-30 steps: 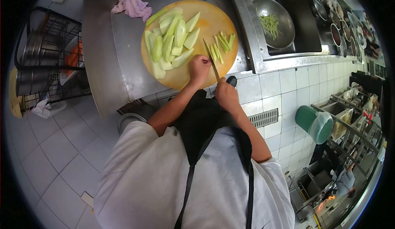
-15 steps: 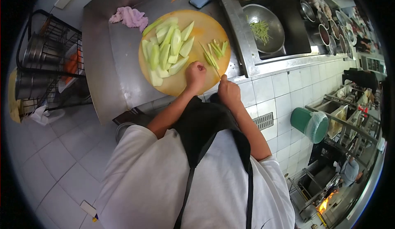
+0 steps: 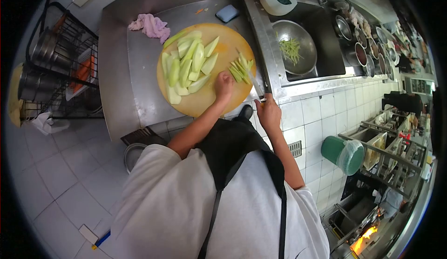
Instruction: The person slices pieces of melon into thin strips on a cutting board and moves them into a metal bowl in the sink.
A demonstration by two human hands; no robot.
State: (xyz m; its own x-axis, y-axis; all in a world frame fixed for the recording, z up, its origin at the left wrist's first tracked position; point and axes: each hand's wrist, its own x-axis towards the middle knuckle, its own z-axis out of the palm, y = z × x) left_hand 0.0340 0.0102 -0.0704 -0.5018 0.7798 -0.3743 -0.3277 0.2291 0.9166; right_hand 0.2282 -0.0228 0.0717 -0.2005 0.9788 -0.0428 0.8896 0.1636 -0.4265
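On the round yellow cutting board lies a heap of pale green vegetable slices. A smaller group of thin green strips lies at the board's right side. My right hand is closed round the handle of a knife, whose blade points up and left, flat beside the strips. My left hand rests at the board's lower middle, between the slices and the strips, with its fingers curled; whether they hold anything is hidden.
A pink cloth and a blue sponge lie on the metal counter. In the sink at the right is a metal bowl with cut strips. A wire rack with pots stands left. Flames show at lower right.
The knife has turned, its broad blade now showing beside the strips, and my right hand has shifted right. The strips are now gathered closer together. The whole view has shifted slightly.
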